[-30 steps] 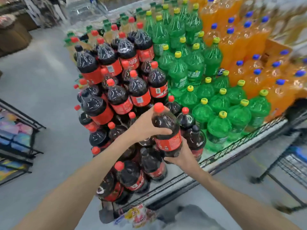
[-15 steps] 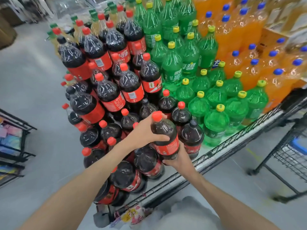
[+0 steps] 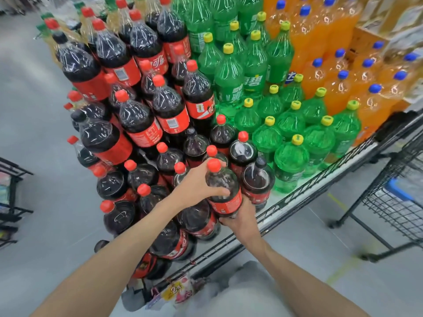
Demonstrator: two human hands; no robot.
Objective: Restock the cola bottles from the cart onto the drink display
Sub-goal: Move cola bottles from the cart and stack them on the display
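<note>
Nearest, right hand (image 3: 238,219) cups the base of the cola bottle (image 3: 223,187), fingers curled under it; left hand (image 3: 196,186) wraps the shoulder, fingers clamped round. Bottle tilted, hovering over the display's (image 3: 295,201) front cola row, beside a black-capped bottle (image 3: 257,179). Risk, as judged: setting it down askew could nudge neighbours and topple the stacked tiers behind. Green bottles (image 3: 290,161) beyond.

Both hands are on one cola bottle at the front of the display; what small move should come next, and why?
Probably lower the cola bottle straight down to stand by the black-capped bottle. The left hand grips its shoulder, the right hand cups its base, and it seems still carried beside the wire rail.
</note>
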